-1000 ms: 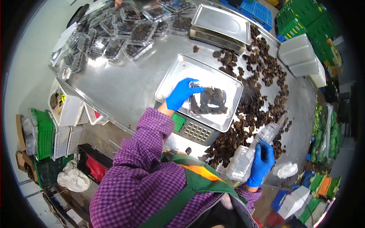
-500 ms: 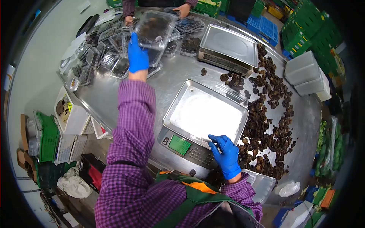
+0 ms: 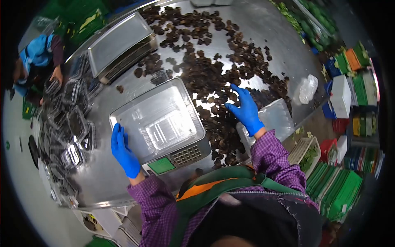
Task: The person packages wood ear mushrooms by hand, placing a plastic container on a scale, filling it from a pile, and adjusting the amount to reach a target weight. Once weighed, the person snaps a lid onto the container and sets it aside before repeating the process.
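Observation:
My left hand (image 3: 124, 154), in a blue glove, is beside the left edge of the scale's steel tray (image 3: 154, 99). Its fingers are stretched out and hold nothing. The tray carries only bright reflections, and a green display (image 3: 161, 165) glows below it. My right hand (image 3: 246, 109), also blue-gloved, hovers with thumb and fingers apart over dark brown, wrinkled mushroom-like pieces (image 3: 201, 74). Close by that hand lie clear plastic containers (image 3: 276, 119), partly hidden by it.
A second scale (image 3: 119, 43) stands further back. Clear lidded packs (image 3: 74, 127) are heaped on the left, where a co-worker (image 3: 39, 57) reaches in. A crumpled clear bag (image 3: 307, 88) lies near the table's right edge. Green crates (image 3: 335, 191) are stacked below right.
My left hand has come back from a filled clear pack at the heap to the scale's side. My right hand has moved from the scale to over the brown pieces, opening. The view has turned right.

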Action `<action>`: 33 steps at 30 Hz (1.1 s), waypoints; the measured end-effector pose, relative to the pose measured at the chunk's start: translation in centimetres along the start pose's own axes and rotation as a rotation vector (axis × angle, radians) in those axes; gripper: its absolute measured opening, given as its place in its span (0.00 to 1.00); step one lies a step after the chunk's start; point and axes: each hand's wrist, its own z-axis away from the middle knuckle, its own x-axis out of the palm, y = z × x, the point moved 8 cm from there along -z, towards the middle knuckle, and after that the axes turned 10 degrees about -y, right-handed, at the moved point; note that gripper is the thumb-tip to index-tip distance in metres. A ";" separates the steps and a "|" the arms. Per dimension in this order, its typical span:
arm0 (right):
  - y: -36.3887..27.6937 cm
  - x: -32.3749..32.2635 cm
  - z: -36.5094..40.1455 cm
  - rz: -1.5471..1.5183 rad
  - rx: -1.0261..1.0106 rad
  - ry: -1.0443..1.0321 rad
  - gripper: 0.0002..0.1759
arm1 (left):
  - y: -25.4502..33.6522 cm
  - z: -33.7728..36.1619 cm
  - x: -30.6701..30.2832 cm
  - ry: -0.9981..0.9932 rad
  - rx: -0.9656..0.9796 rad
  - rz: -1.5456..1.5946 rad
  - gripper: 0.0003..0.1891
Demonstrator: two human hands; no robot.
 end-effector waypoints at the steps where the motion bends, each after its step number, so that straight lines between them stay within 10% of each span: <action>1: 3.3 0.8 -0.1 0.048 0.066 -0.013 0.47 | -0.1 0.5 0.3 -0.018 -0.001 0.002 0.21; 3: 7.2 2.8 -0.3 0.091 0.174 -0.059 0.62 | -0.2 0.9 0.3 -0.007 -0.010 -0.022 0.20; 12: 3.1 10.6 -7.1 -0.524 0.113 -0.396 0.40 | 1.8 1.7 2.4 -0.011 0.011 -0.102 0.20; 15: -1.1 6.5 -10.0 -0.073 -0.106 0.045 0.46 | 1.3 2.0 2.2 -0.002 -0.023 -0.143 0.20; 22: -1.8 13.5 -15.0 0.472 -0.217 -0.426 0.46 | 0.4 2.0 2.6 -0.007 -0.067 -0.135 0.20; 25: -1.0 13.1 -13.6 0.327 -0.228 -0.413 0.27 | 0.0 2.3 3.1 -0.031 -0.075 -0.128 0.20; 33: 2.9 10.0 -10.4 -0.279 -0.204 -0.225 0.25 | -0.5 3.8 5.8 -0.177 -0.002 -0.092 0.30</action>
